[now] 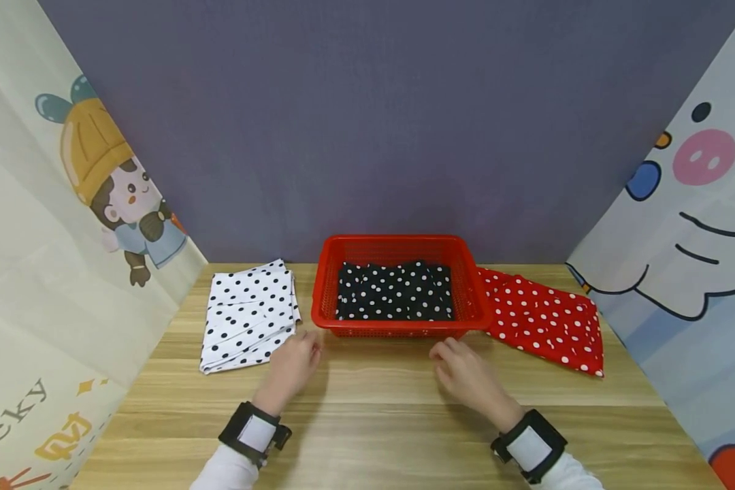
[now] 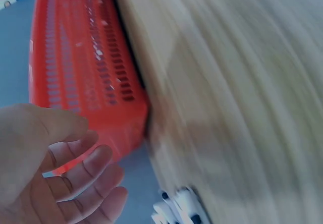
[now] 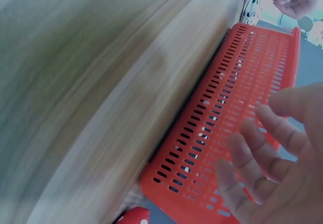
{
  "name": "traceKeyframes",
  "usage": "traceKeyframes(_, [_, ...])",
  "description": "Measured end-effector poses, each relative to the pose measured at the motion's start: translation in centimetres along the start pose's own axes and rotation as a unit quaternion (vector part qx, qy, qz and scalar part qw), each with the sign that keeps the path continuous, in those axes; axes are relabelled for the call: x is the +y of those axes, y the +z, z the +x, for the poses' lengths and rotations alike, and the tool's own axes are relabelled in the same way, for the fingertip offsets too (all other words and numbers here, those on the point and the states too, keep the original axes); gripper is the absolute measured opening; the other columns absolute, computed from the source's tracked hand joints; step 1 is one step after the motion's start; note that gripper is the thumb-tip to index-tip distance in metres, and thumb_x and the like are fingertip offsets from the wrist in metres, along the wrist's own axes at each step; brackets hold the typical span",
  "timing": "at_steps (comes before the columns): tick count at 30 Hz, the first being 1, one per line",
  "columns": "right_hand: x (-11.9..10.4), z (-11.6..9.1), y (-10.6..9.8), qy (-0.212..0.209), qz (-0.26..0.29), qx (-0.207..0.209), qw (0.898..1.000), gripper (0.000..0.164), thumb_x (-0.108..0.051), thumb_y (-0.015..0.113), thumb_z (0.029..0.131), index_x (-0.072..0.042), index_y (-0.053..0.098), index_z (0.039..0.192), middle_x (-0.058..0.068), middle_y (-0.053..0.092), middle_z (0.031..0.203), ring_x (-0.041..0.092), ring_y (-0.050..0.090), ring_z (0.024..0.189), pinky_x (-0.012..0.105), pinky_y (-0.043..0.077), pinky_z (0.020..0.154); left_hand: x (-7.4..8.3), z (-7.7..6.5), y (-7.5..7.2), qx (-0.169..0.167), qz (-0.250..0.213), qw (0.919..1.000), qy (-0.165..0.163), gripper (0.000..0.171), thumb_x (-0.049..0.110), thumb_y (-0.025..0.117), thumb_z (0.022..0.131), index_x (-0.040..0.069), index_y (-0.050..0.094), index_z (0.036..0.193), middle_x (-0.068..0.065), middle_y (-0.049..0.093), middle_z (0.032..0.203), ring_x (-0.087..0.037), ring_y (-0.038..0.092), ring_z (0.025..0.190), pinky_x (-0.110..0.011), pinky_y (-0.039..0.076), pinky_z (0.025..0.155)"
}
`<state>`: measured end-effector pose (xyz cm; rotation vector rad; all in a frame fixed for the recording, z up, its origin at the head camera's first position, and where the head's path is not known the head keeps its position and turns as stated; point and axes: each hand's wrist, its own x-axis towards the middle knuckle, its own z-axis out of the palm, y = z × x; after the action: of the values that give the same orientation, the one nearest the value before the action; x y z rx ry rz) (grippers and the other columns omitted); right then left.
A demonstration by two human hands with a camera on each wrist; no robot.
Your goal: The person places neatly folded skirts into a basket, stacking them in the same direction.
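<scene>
A red plastic basket (image 1: 398, 325) with slotted walls stands at the back middle of the table, and a black cloth with white dots (image 1: 395, 292) lies inside it. My left hand (image 1: 295, 361) hovers just in front of the basket's left corner, near a folded white cloth with black dots (image 1: 248, 313). In the left wrist view that hand's fingers (image 2: 86, 176) are loosely bent around nothing. Before the basket's right corner is my right hand (image 1: 468, 378), also holding nothing, its fingers (image 3: 252, 158) relaxed. A red cloth with white dots (image 1: 545, 320) lies right of the basket, partly under its rim.
The wooden table (image 1: 380, 422) reaches back to a grey-blue wall (image 1: 392, 122). Printed curtains (image 1: 30, 224) flank the table on the left and right. Both wrists carry black straps (image 1: 529, 446).
</scene>
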<state>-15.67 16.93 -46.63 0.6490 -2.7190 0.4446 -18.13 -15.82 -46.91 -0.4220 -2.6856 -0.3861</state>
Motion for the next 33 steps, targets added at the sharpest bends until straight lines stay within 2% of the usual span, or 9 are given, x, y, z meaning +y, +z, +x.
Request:
traceKeyframes(4, [-0.4, -0.3, 0.2, -0.025, 0.013, -0.006, 1.000, 0.030, -0.014, 0.073, 0.074, -0.014, 0.064, 0.102, -0.002, 0.058, 0.093, 0.012, 0.057, 0.084, 0.030, 0.052, 0.072, -1.4, -0.2, -0.1, 0.009, 0.002, 0.9998, -0.017, 0.011, 0.009, 0.071, 0.070, 0.010, 0.062, 0.077, -0.004, 0.057, 0.076, -0.021, 0.056, 0.064, -0.032, 0.045, 0.047])
traceKeyframes(9, [-0.8, -0.4, 0.4, -0.057, 0.025, -0.015, 0.998, 0.042, -0.020, 0.074, 0.075, -0.012, 0.061, 0.114, 0.004, 0.059, 0.108, 0.020, 0.059, 0.096, 0.037, 0.052, 0.079, -3.2, -0.3, -0.3, -0.001, 0.001, 0.9992, -0.040, 0.016, 0.009, 0.072, 0.073, 0.008, 0.065, 0.087, -0.007, 0.061, 0.086, -0.025, 0.059, 0.073, -0.036, 0.048, 0.052])
traceKeyframes(16, [-1.4, -0.3, 0.8, -0.070, 0.029, -0.031, 0.997, 0.046, -0.026, 0.071, 0.078, -0.012, 0.058, 0.119, 0.011, 0.055, 0.123, 0.026, 0.056, 0.106, 0.044, 0.049, 0.085, -5.7, -0.3, -0.3, -0.021, 0.002, 0.9982, -0.056, 0.029, 0.016, 0.069, 0.079, 0.004, 0.062, 0.105, -0.016, 0.061, 0.105, -0.034, 0.060, 0.090, -0.046, 0.051, 0.071])
traceKeyframes(19, [-1.6, -0.2, 0.9, -0.069, 0.031, -0.029, 0.997, 0.046, -0.026, 0.071, 0.078, -0.013, 0.058, 0.120, 0.010, 0.054, 0.125, 0.026, 0.056, 0.107, 0.044, 0.049, 0.086, -6.8, -0.2, -0.2, -0.032, 0.008, 0.9973, -0.066, 0.033, 0.017, 0.067, 0.081, 0.001, 0.060, 0.109, -0.019, 0.059, 0.109, -0.037, 0.059, 0.093, -0.048, 0.050, 0.074])
traceKeyframes(28, [-2.0, -0.2, 1.2, -0.069, 0.033, -0.019, 0.997, 0.048, -0.024, 0.073, 0.076, -0.013, 0.058, 0.120, 0.009, 0.053, 0.127, 0.027, 0.056, 0.107, 0.046, 0.050, 0.082, -9.6, 0.3, -0.9, -0.110, 0.052, 0.9886, -0.088, 0.041, 0.020, 0.059, 0.087, -0.007, 0.052, 0.118, -0.029, 0.051, 0.120, -0.044, 0.052, 0.106, -0.053, 0.044, 0.085])
traceKeyframes(33, [-2.3, -0.4, 1.2, -0.069, 0.037, -0.022, 0.997, 0.048, -0.025, 0.073, 0.077, -0.013, 0.058, 0.121, 0.010, 0.052, 0.127, 0.027, 0.056, 0.107, 0.048, 0.050, 0.082, -11.4, 1.0, -1.0, -0.167, 0.065, 0.9767, -0.118, 0.045, 0.021, 0.052, 0.091, -0.009, 0.047, 0.124, -0.032, 0.044, 0.128, -0.047, 0.045, 0.115, -0.058, 0.040, 0.090])
